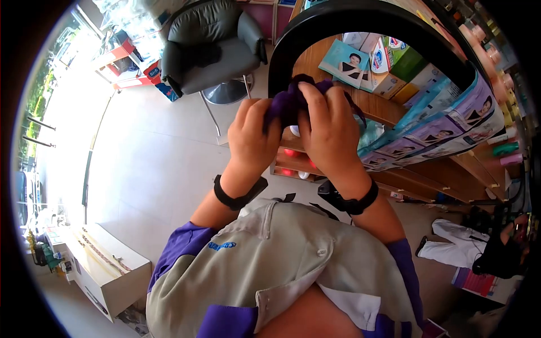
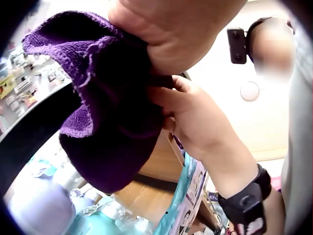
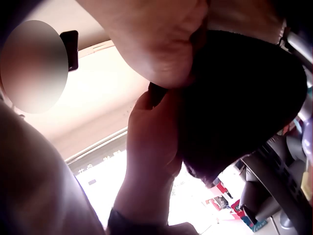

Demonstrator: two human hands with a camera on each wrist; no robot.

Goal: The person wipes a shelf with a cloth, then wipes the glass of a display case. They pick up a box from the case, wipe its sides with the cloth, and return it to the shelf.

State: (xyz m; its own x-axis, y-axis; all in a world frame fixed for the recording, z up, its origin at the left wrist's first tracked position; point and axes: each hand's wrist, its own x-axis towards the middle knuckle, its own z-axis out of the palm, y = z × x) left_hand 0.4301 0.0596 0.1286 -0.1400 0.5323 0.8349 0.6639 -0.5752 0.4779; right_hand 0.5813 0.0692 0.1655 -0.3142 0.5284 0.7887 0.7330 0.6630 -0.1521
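Cloth [image 1: 286, 104], purple and bunched, lies between the two hands near the black arched frame [image 1: 366, 16]; left hand [image 1: 252, 135] and right hand [image 1: 331, 127] both grip it, neither clearly nearer. Loose folds spread beyond the grip; its long axis is hard to tell.

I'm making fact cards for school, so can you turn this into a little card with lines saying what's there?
Held: purple cloth
Left grip: holds the cloth
Right grip: holds the cloth
Wrists: black band on each
Head view, upper left: dark armchair
Head view, upper right: black curved frame
Seen within frame: blue package picturing a person
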